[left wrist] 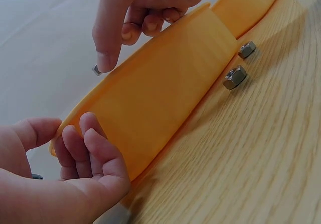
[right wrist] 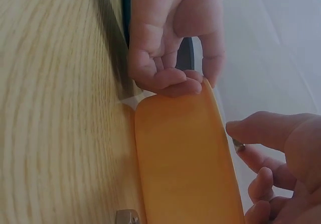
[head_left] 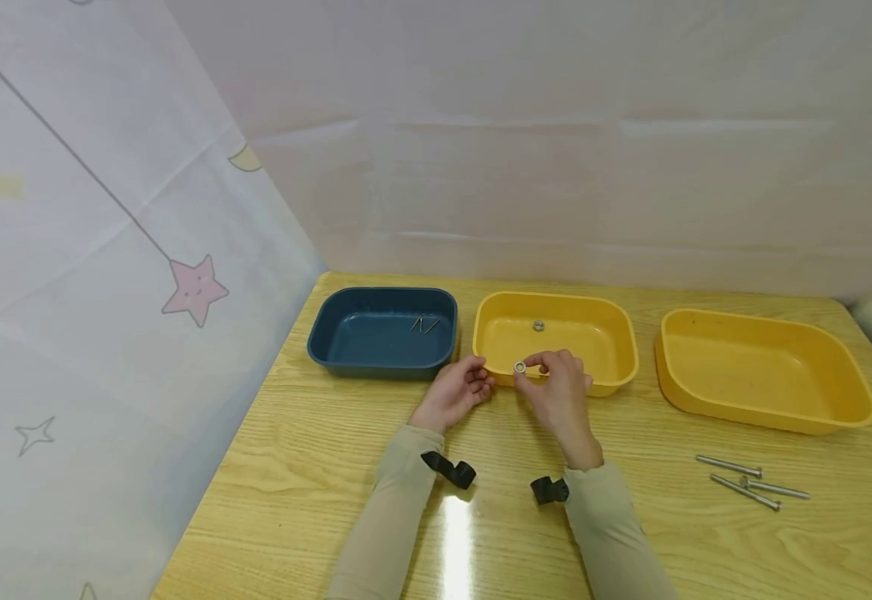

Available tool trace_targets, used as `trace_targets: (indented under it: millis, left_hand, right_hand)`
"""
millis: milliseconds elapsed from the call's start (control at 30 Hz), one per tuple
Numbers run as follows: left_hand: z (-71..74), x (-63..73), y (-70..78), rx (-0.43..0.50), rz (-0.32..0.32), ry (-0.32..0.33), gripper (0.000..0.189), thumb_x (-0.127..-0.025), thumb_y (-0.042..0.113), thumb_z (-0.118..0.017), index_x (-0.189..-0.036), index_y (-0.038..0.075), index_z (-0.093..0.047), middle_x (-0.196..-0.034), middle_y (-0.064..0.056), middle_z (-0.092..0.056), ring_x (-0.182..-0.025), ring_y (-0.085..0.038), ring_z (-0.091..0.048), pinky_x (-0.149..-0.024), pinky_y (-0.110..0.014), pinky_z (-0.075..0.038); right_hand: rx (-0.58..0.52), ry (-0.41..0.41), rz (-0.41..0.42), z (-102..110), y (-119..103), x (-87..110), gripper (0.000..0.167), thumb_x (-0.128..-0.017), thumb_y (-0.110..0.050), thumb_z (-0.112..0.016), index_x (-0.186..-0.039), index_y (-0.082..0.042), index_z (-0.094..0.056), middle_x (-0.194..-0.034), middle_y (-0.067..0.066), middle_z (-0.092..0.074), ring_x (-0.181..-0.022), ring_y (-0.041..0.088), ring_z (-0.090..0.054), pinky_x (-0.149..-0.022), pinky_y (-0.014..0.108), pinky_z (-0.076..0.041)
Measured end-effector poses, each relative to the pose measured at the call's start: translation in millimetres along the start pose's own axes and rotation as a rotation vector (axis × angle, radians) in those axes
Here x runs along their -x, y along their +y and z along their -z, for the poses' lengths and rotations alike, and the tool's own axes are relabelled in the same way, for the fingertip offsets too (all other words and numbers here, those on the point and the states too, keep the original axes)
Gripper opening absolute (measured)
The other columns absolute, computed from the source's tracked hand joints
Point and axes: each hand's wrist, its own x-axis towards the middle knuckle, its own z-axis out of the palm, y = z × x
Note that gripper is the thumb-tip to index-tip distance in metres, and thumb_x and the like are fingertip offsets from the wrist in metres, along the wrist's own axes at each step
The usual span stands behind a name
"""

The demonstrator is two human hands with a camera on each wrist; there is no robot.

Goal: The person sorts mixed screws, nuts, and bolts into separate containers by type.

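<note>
My left hand [head_left: 457, 395] holds the near-left corner of the middle yellow bin [head_left: 492, 333] by its rim, with fingers curled against the outer wall. A metal nut [head_left: 520, 367] is pinched between thumb and index finger of my right hand [head_left: 562, 402], above the bin's near rim. In the right wrist view that nut [right wrist: 238, 144] is mostly covered by the fingers. Inside the bin lies another nut [head_left: 538, 326]. Two hex nuts, a nearer one [left wrist: 234, 78] and a farther one [left wrist: 247, 49], sit on the table beside the bin's outer wall; my right hand hides them in the head view.
To the left stands a dark blue bin [head_left: 383, 367] holding several thin brass-coloured pieces [head_left: 432, 327]. A second yellow bin [head_left: 766, 367] is at the right. Several long bolts [head_left: 744, 490] lie on the wooden table [head_left: 293, 467] in front of it. Patterned cloth hangs behind.
</note>
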Motion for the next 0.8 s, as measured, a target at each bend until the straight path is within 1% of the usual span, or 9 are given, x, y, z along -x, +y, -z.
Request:
trace_targets:
  millis: [433,700,800]
  left_hand:
    - [0.9,-0.9,-0.2,0.004,-0.001,-0.012,0.010,-0.098,0.012,-0.049,-0.092,0.005,-0.052,-0.074,-0.001,-0.053,-0.069,-0.014,-0.054,-0.062,-0.021,-0.046]
    - [1.0,0.7,0.0,0.009,-0.006,-0.015,0.010,-0.098,0.012,-0.049,-0.091,0.006,-0.054,-0.075,-0.001,-0.053,-0.070,-0.014,-0.054,-0.064,-0.022,-0.046]
    - [1.0,0.8,-0.3,0.007,-0.003,-0.015,0.012,-0.098,0.012,-0.049,-0.089,0.007,-0.055,-0.075,-0.001,-0.053,-0.070,-0.014,-0.054,-0.063,-0.021,-0.046]
  right_hand:
    - [0.044,0.021,-0.007,-2.7,-1.1,1.6,0.020,-0.082,-0.022,-0.076,-0.094,-0.007,-0.071,-0.088,0.011,-0.056,-0.087,0.030,-0.047,-0.079,0.047,-0.026]
    - [0.062,0.007,-0.002,-2.0,-1.7,1.8,0.029,-0.083,-0.023,-0.076,-0.105,-0.005,-0.069,-0.089,0.012,-0.056,-0.087,0.031,-0.047,-0.078,0.046,-0.026]
    - [0.061,0.005,0.000,-1.8,-1.8,1.7,0.031,-0.083,-0.023,-0.076,-0.106,-0.004,-0.069,-0.089,0.014,-0.056,-0.087,0.032,-0.047,-0.077,0.046,-0.025]
